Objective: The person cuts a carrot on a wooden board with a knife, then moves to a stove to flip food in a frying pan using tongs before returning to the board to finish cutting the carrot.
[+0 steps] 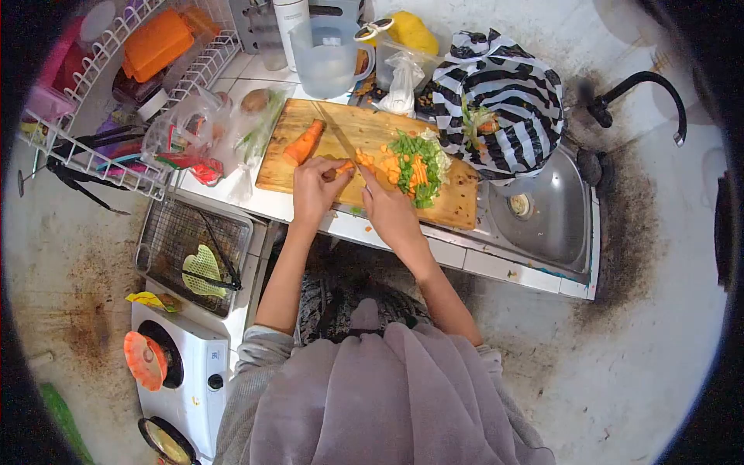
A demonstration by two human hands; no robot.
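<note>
1. First, no brand, label or writing is legible anywhere in the head view
2. Left hand (314, 190) rests on the wooden cutting board (457, 205), fingers curled down onto a small carrot piece (343, 167) and pinning it
3. Right hand (391, 213) is clenched around a knife (337, 136); the blade runs up and away across the board, its edge meeting the carrot piece just beside the left fingertips
4. Count on board: one larger carrot chunk (304, 143) lying apart at the far left; one mixed pile of chopped orange and green vegetables (413, 167) to the right of the hands
5. Behind the board: one clear plastic jug (325, 58), one black-and-white striped bag (500, 101) overhanging the board's right end
6. Right of board: one steel sink (554, 225) with one black tap (643, 85)
7. Left: one white wire dish rack (101, 101) holding orange containers, plastic bags beside it; below, one mesh tray (167, 236), one white two-burner stove (194, 372)
</note>
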